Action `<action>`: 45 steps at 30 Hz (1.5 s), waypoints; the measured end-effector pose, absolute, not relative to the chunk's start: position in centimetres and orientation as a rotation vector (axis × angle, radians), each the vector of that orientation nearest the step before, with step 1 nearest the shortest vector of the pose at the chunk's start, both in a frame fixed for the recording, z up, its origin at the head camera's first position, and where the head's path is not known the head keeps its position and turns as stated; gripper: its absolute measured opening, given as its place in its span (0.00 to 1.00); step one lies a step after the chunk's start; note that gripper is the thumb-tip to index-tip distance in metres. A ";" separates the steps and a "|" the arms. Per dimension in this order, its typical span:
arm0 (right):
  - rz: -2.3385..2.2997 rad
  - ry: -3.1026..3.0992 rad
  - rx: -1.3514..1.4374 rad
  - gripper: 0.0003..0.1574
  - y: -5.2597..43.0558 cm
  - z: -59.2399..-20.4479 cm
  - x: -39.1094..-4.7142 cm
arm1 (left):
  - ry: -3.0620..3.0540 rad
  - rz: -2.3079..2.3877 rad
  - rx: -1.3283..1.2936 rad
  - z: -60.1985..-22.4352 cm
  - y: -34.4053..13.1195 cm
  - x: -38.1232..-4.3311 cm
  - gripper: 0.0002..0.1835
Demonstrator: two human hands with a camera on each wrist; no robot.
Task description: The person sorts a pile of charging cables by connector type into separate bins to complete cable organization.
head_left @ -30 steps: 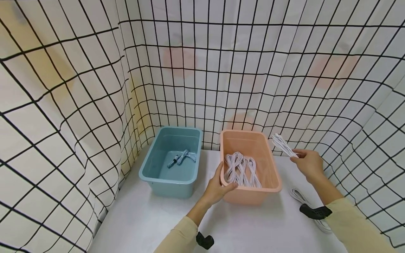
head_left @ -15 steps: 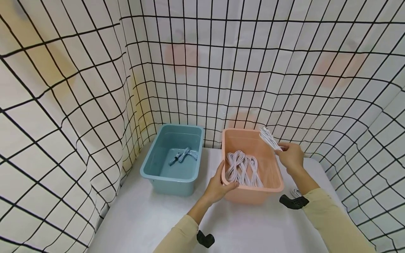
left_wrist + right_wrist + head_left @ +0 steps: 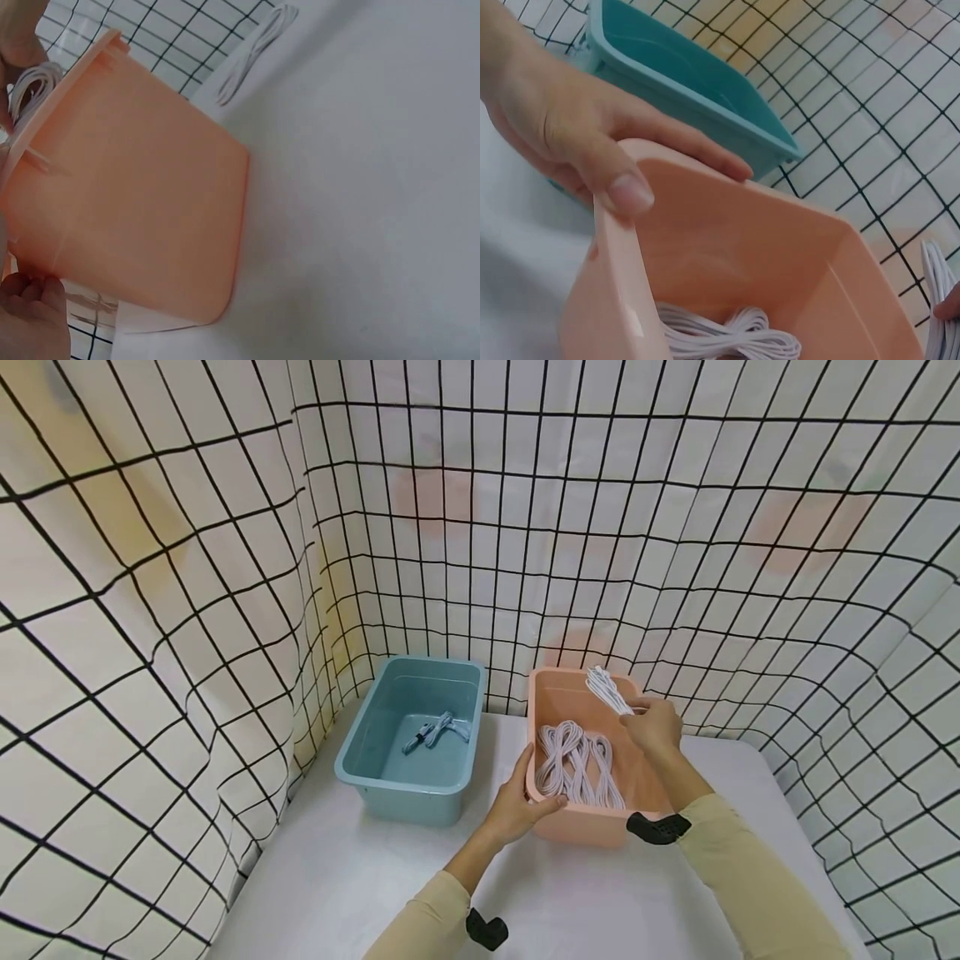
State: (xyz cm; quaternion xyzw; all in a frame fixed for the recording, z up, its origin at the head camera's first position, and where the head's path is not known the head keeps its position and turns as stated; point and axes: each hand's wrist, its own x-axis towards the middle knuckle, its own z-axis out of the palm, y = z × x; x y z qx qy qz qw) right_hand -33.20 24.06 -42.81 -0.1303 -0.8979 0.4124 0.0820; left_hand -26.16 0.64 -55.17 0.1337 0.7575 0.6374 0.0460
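Observation:
My left hand point(image 3: 513, 810) grips the near left corner of a peach plastic bin point(image 3: 592, 823), its thumb over the rim. Several bundles of white cord point(image 3: 573, 764) lie inside the bin. Over the bin's far right part, my right hand point(image 3: 656, 727) pinches one end of another folded white cord bundle point(image 3: 606, 689), whose looped end points up and left. In the right wrist view, the left thumb point(image 3: 626, 193) presses on the rim. A fingertip point(image 3: 949, 306) of the right hand shows at that view's edge against the held cord point(image 3: 939, 334).
To the left stands a blue-green bin point(image 3: 408, 806) with a light blue bundled cord point(image 3: 435, 732) inside. One more white cord bundle point(image 3: 259, 52) lies on the white table point(image 3: 360, 187), hidden behind the right arm in the head view. Black wire mesh point(image 3: 495, 552) encloses the back and sides.
My right hand has carried the white cord bundle leftward, from beside the peach bin to over it. The left hand has kept its grip on the bin's corner.

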 end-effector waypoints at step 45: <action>1.353 -2.722 0.063 0.31 26.4 -42.8 -31.4 | 2.312 1.935 0.429 -55.3 0.6 -26.1 0.59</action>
